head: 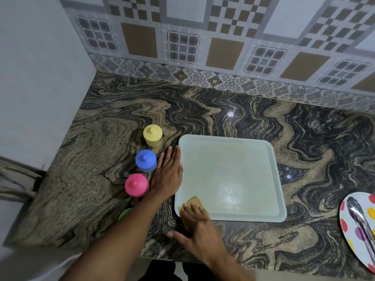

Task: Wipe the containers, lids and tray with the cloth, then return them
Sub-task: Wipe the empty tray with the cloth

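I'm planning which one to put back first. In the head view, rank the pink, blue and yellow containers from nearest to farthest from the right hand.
From the right hand, on the cloth at the near-left corner of the tray:
1. Pink container, front of the row.
2. Blue container, middle.
3. Yellow container, farthest back.

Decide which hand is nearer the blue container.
Left. The left hand lies flat close beside the blue container; the right hand is farther off, pressing the cloth on the near corner of the tray.
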